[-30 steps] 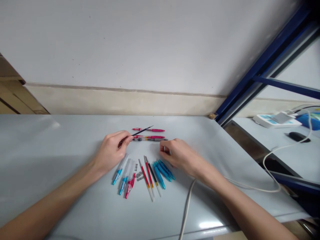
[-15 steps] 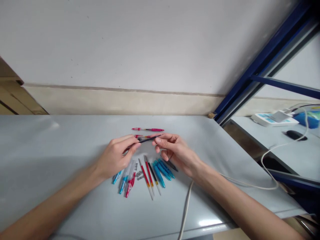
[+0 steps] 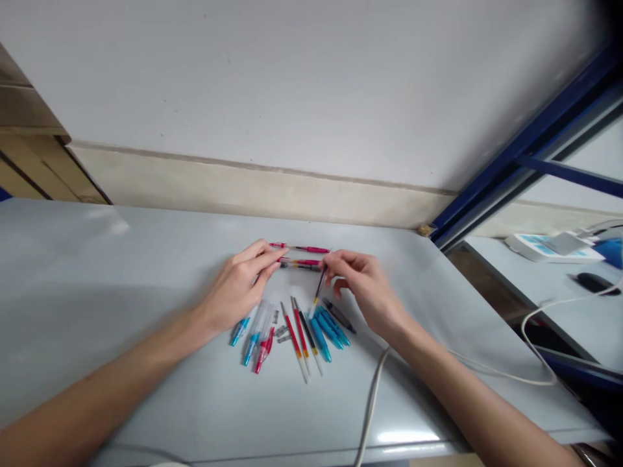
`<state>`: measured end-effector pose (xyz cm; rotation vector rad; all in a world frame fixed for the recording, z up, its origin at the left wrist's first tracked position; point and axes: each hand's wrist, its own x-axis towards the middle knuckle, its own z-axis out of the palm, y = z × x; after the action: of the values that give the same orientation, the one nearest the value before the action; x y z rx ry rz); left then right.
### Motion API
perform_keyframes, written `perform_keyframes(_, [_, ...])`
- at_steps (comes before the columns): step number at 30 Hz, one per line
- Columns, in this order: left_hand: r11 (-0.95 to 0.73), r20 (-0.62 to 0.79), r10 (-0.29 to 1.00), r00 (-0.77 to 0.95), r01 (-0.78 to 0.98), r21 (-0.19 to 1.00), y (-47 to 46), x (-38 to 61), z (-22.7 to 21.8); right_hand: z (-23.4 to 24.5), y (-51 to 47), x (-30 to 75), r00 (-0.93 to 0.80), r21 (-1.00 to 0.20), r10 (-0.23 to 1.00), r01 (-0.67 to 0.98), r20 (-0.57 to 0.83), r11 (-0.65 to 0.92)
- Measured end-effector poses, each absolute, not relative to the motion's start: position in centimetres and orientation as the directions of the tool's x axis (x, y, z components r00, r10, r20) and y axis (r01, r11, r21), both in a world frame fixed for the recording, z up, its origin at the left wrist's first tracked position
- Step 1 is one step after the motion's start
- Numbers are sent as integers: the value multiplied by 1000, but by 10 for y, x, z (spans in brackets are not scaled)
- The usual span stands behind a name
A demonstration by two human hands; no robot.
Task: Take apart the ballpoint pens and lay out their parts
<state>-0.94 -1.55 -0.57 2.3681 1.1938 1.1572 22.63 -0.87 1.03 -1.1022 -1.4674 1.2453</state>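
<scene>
My right hand (image 3: 367, 285) pinches a thin dark pen refill (image 3: 320, 283) near its top end, so the refill hangs down toward the table. My left hand (image 3: 241, 288) has its fingers stretched toward the assembled pink pens (image 3: 304, 249) lying side by side at the back, its fingertips at the left end of the nearer one. Below both hands lies a spread of pen parts: clear barrels with blue tips (image 3: 253, 334), a red one (image 3: 263, 357), red and black refills (image 3: 296, 334) and blue pen halves (image 3: 326, 327).
The grey table (image 3: 121, 272) meets a white wall behind. A white cable (image 3: 372, 402) runs off the front edge by my right arm. A blue metal frame (image 3: 511, 162) stands at the right, with a second table carrying a device and a mouse (image 3: 591, 282).
The dark refill passed from my left hand to my right, which now holds it pointing down. My left hand let go and reached to the pink pens. The view shifted slightly.
</scene>
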Motion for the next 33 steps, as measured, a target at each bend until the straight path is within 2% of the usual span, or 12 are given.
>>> perform_keyframes(5, [-546, 502, 820, 275, 639, 542, -15, -9, -6, 12, -23, 208, -373, -945, 923, 257, 95, 201])
perform_keyframes(11, [-544, 513, 818, 258, 637, 547, -15, -8, -6, 18, -26, 208, -308, -879, 939, 392, 153, 272])
perform_keyframes(15, [-541, 529, 815, 239, 641, 544, -14, -8, -6, 15, -27, 208, -350, -838, 925, 452, 148, 305])
perform_keyframes(23, [-503, 515, 832, 205, 671, 545, -11, -10, -8, 4, -38, 197, -473, -598, 864, 647, 172, 473])
perform_keyframes(26, [-498, 504, 836, 216, 684, 533, -10, -12, -9, 3, -37, 198, -481, -538, 856, 678, 192, 501])
perform_keyframes(29, [-496, 492, 837, 242, 717, 491, -8, -17, -8, 5, -32, 205, -467, -534, 847, 663, 254, 525])
perform_keyframes(31, [-448, 438, 865, 245, 770, 454, -5, -24, -7, 6, -27, 212, -435, -555, 847, 642, 305, 529])
perform_keyframes(33, [-354, 326, 918, 227, 840, 411, -1, -33, -5, 4, -20, 219, -386, -568, 851, 633, 357, 526])
